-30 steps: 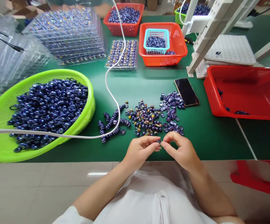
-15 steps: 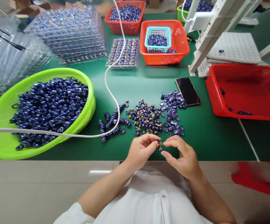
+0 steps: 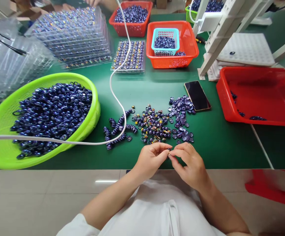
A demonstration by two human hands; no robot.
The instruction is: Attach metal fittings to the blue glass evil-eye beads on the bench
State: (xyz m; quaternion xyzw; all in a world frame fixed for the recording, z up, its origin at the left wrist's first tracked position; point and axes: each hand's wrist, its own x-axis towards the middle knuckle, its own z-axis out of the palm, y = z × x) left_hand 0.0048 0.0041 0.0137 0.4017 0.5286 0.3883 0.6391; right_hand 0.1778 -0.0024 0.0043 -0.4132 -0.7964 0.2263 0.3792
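My left hand pinches a small shiny dark blue part, mostly hidden by fingertips. Closed on the same spot, the thumb and forefinger of my right hand meet those of the left. Just beyond the hands lies a pile of dark blue ringed pieces with gold bits. To its right spread several loose dark blue caps. Stacked rows of dark blue rings rest on the left of the pile.
A green basket of dark blue rings stands left, crossed by a white cable. A phone, red bin, orange basket, filled tray and stacked trays surround the work area. Another person's hand is behind.
My right thumb and forefinger have moved in from apart and closed at the part in my left fingers. Another person's hands have appeared behind the stacked trays.
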